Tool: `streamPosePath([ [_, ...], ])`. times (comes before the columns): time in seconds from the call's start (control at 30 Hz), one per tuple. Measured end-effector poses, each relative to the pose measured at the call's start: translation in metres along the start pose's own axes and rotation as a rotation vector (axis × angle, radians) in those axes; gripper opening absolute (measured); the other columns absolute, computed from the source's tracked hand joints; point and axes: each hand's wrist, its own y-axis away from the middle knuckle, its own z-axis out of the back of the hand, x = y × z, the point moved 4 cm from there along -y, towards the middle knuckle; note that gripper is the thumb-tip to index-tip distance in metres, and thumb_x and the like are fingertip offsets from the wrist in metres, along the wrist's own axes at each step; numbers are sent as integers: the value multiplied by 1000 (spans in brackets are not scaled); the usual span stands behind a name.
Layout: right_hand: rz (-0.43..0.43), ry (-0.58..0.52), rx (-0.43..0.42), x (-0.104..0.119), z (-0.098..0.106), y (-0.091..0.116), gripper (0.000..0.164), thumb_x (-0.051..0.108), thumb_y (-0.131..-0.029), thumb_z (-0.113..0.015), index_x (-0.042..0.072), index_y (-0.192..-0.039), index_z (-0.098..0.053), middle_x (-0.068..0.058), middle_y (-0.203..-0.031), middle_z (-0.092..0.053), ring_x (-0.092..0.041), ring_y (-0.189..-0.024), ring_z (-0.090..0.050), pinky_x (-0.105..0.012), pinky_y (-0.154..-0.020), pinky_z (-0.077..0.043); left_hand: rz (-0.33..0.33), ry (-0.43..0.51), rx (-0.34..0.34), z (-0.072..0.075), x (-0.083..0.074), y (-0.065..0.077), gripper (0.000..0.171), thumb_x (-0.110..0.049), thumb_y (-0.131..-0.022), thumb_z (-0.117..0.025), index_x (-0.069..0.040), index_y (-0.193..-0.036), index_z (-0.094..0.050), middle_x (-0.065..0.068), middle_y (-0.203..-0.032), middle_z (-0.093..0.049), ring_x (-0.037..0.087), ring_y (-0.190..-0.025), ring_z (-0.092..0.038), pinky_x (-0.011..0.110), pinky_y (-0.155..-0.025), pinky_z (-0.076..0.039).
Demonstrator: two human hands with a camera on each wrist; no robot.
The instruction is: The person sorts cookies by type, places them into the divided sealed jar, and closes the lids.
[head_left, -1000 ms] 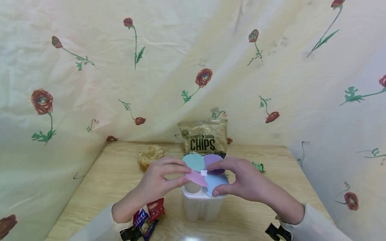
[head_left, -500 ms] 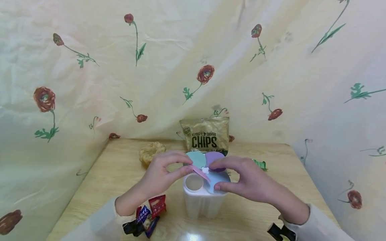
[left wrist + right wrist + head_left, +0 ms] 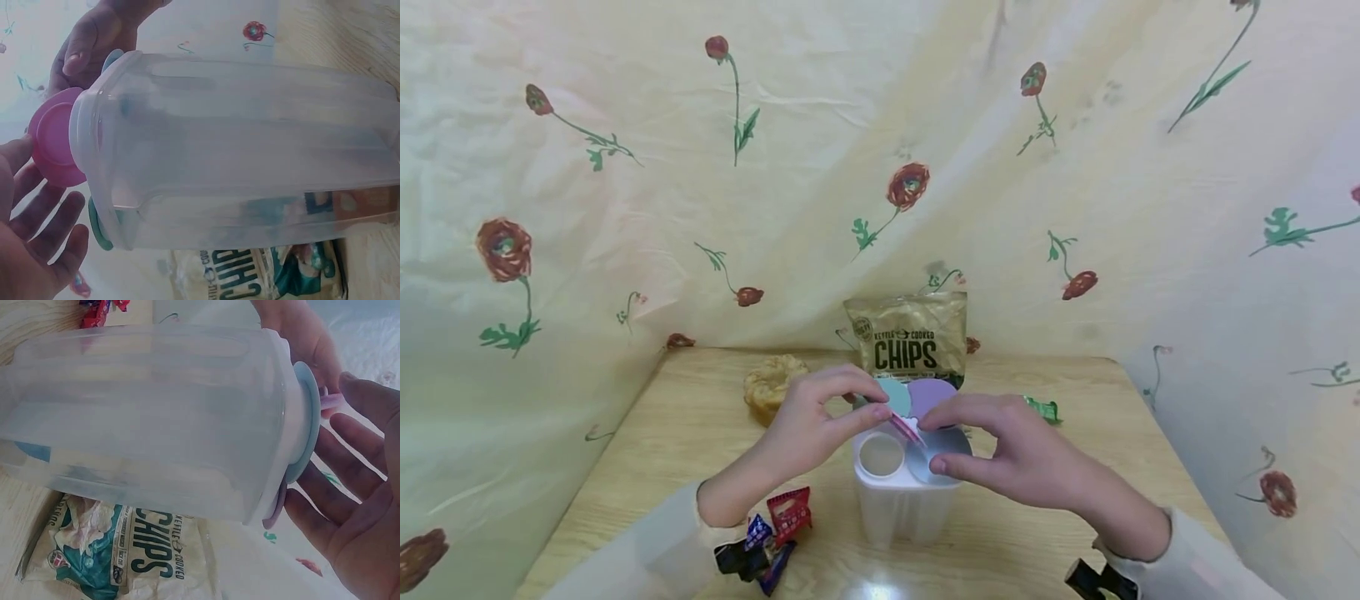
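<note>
A tall clear plastic container [image 3: 902, 512] with a white top stands upright on the table, its round opening [image 3: 882, 455] at the near left uncovered. My left hand [image 3: 816, 429] pinches the edge of a pink flip lid [image 3: 55, 134], which is tilted up on its hinge. My right hand [image 3: 1026, 450] lies over the container's right side, thumb on the pale blue lid [image 3: 951, 446] and forefinger by the purple lid [image 3: 934, 396]. Both of those lids lie down flat, as does the teal lid [image 3: 895, 393] at the back left.
Behind the container stands a gold chips bag [image 3: 906, 337]. A ring-shaped pastry [image 3: 767, 387] sits at the back left of the wooden table [image 3: 632, 475]. Several small snack packets [image 3: 790, 515] lie near my left wrist, and a green wrapper [image 3: 1043, 408] lies to the right.
My left hand has raised the pink lid from nearly flat to steeply tilted, moving slightly up and right, which uncovers the round opening. The right hand stays about where it was.
</note>
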Motion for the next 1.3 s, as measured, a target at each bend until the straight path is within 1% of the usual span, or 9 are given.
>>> streamPosePath([
  [0.2, 21, -16, -49, 1, -1, -1, 28, 19, -89, -82, 21, -115, -74, 8, -108, -77, -10, -99, -72, -34, -85, -59, 49, 33, 1, -3, -1, -5, 6, -23, -94, -77, -20, -98, -78, -9, -97, -74, 8, -89, -69, 30, -77, -59],
  [0.43, 71, -56, -95, 0, -3, -4, 24, 11, -86, -83, 17, -108, -77, 3, -100, -79, -11, -93, -74, -29, -76, -60, 81, 38, -2, -3, -2, -5, 5, -22, -93, -78, -23, -98, -78, -12, -97, -74, 9, -88, -69, 29, -77, -60],
  [0.67, 73, -66, -101, -2, -5, -6, 21, 9, -87, -82, 16, -106, -77, 3, -99, -79, -11, -92, -75, -28, -74, -61, 57, 39, 35, -1, -1, -3, 12, -20, -95, -75, -15, -106, -77, -2, -104, -75, 10, -92, -70, 30, -78, -59],
  [0.8, 69, -65, -111, -3, -4, -6, 21, 7, -86, -82, 16, -105, -78, 3, -98, -79, -11, -91, -75, -26, -74, -60, 95, 12, 57, 6, 3, 1, 18, -19, -98, -71, -12, -114, -75, -1, -112, -74, 10, -97, -68, 30, -82, -59],
  [0.9, 67, -58, -116, -3, -3, -6, 21, 7, -86, -82, 16, -104, -78, 3, -98, -79, -11, -91, -75, -25, -73, -60, 128, -1, 37, 16, 10, 8, 19, -18, -100, -68, -12, -117, -75, -2, -115, -73, 11, -98, -67, 32, -81, -59],
  [1.0, 63, -51, -120, -4, -2, -5, 20, 7, -86, -82, 16, -104, -78, 3, -98, -79, -10, -90, -74, -23, -73, -59, 168, -1, 9, 28, 22, 18, 18, -18, -102, -66, -17, -117, -75, -3, -114, -73, 13, -95, -67, 35, -79, -59],
  [1.1, 58, -46, -127, -5, -1, -4, 21, 6, -86, -82, 17, -104, -78, 4, -98, -79, -8, -89, -74, -23, -73, -59, 226, -10, -1, 39, 35, 28, 18, -19, -103, -65, -22, -117, -75, -6, -112, -73, 13, -96, -67, 34, -81, -58],
  [1.2, 53, -47, -130, -5, -1, -3, 21, 6, -86, -82, 17, -104, -78, 4, -97, -79, -7, -88, -73, -22, -72, -59, 286, -27, 26, 46, 48, 37, 17, -20, -103, -65, -22, -116, -75, -3, -109, -73, 15, -98, -68, 33, -85, -58],
  [1.3, 52, -52, -132, -5, -1, -3, 21, 6, -86, -82, 16, -103, -78, 3, -97, -79, -7, -88, -73, -22, -72, -58, 343, -35, 99, 50, 61, 47, 17, -20, -103, -65, -17, -115, -76, 1, -108, -74, 17, -97, -70, 30, -83, -59],
])
